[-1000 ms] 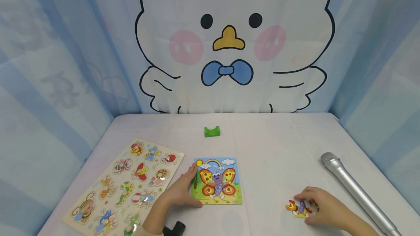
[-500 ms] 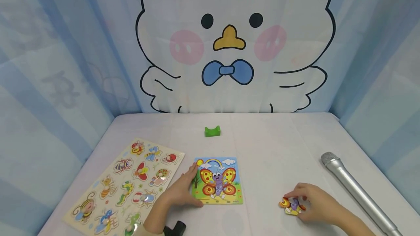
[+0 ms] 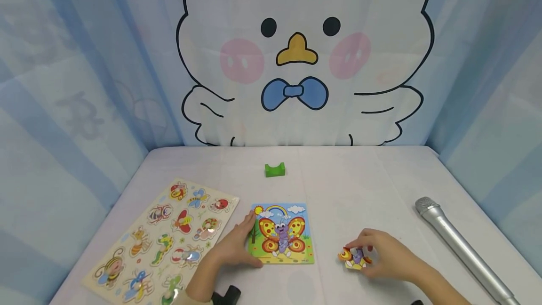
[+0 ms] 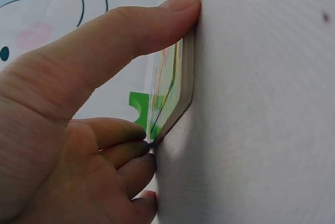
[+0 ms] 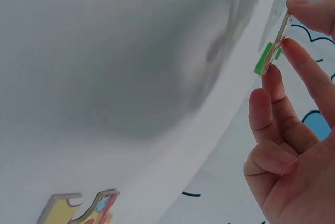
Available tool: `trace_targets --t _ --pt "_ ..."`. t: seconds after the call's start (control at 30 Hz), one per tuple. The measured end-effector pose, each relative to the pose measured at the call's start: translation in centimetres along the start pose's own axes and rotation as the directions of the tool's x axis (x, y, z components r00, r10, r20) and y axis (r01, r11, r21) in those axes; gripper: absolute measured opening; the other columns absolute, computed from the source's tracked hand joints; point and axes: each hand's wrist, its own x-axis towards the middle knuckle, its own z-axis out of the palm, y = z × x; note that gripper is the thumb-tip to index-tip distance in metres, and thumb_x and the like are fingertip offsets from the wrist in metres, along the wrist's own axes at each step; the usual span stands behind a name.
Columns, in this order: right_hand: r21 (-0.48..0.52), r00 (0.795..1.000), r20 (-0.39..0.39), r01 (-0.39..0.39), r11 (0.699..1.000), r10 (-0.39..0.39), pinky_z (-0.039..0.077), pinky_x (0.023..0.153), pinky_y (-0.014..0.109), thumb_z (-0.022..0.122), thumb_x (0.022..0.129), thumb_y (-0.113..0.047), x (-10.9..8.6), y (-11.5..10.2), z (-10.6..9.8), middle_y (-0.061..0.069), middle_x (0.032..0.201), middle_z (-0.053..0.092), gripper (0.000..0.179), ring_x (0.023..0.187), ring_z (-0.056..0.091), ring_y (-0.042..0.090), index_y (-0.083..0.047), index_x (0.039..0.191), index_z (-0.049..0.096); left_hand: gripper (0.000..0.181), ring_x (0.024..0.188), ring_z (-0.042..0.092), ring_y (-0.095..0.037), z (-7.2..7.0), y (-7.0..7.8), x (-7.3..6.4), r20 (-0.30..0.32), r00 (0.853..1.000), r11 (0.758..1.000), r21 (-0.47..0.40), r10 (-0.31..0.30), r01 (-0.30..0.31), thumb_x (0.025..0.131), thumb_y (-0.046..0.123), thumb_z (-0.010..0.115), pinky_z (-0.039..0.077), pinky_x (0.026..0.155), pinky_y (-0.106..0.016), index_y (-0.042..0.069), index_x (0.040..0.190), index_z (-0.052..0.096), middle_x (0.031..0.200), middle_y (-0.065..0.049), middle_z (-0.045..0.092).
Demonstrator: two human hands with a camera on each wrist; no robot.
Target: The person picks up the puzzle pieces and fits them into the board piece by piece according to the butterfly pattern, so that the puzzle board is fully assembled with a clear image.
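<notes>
A square butterfly puzzle board [image 3: 288, 244] lies on the table in front of me, its picture whole. My left hand [image 3: 237, 244] rests at the board's left and near edges. In the left wrist view the thumb lies along the side of the board [image 4: 184, 67], and fingertips touch near its corner. Right of the board, my right hand [image 3: 387, 253] pinches a jigsaw piece [image 3: 354, 259] with part of a butterfly on it, purple, orange and yellow. The right wrist view shows the piece [image 5: 276, 46] edge-on between thumb and fingers, the other fingers curled below.
A larger insect peg puzzle board [image 3: 165, 244] lies at the left, partly behind the left forearm. A green arched block [image 3: 275, 170] sits at the back. A silver microphone [image 3: 466, 248] lies at the right. Other jigsaw pieces [image 5: 60, 211] show low in the right wrist view.
My right hand has moved left with the jigsaw piece, closer to the butterfly board. The left hand and the board have stayed in place.
</notes>
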Motion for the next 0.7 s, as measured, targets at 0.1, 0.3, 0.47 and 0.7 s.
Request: trace_targets --t 0.1,0.3,0.47,0.7 --pt "0.002 1.000 0.015 -0.006 1.000 0.006 0.039 0.055 0.019 0.075 0.062 -0.014 0.7 -0.6 0.1 -0.015 0.082 0.050 0.045 0.072 0.045 0.005 -0.022 0.106 0.069 0.114 0.136 0.013 -0.035 0.0 -0.1 0.0 -0.002 1.000 1.000 0.004 0.008 -0.008 0.056 0.029 0.086 0.012 0.110 -0.051 -0.005 0.142 0.020 0.150 -0.018 0.013" --pt "0.003 1.000 0.025 -0.002 1.000 0.002 0.040 0.057 0.020 0.076 0.063 -0.016 2.1 -1.7 0.4 -0.015 0.083 0.051 0.044 0.073 0.046 0.006 -0.024 0.105 0.069 0.114 0.136 0.014 -0.034 0.0 -0.1 0.0 -0.001 1.000 1.000 0.008 0.007 -0.007 0.056 0.030 0.085 0.012 0.110 -0.051 -0.004 0.143 0.020 0.150 -0.018 0.013" --pt "0.015 0.999 0.030 0.025 1.000 -0.025 0.040 0.057 0.020 0.077 0.064 -0.017 3.4 -2.6 0.7 -0.014 0.084 0.051 0.044 0.072 0.046 0.008 -0.026 0.106 0.068 0.113 0.136 0.014 -0.035 0.0 -0.1 0.0 -0.003 1.000 1.000 0.013 0.010 -0.009 0.056 0.029 0.085 0.012 0.110 -0.051 -0.005 0.142 0.021 0.150 -0.018 0.013" --pt "0.033 0.999 0.036 0.036 0.999 -0.037 0.041 0.058 0.021 0.077 0.064 -0.019 5.3 -3.9 1.5 -0.013 0.084 0.052 0.043 0.072 0.048 0.009 -0.024 0.106 0.069 0.113 0.136 0.014 -0.035 0.0 0.0 -0.1 -0.008 1.000 1.000 0.011 0.011 -0.011 0.056 0.029 0.086 0.013 0.110 -0.051 -0.005 0.142 0.021 0.150 -0.018 0.013"
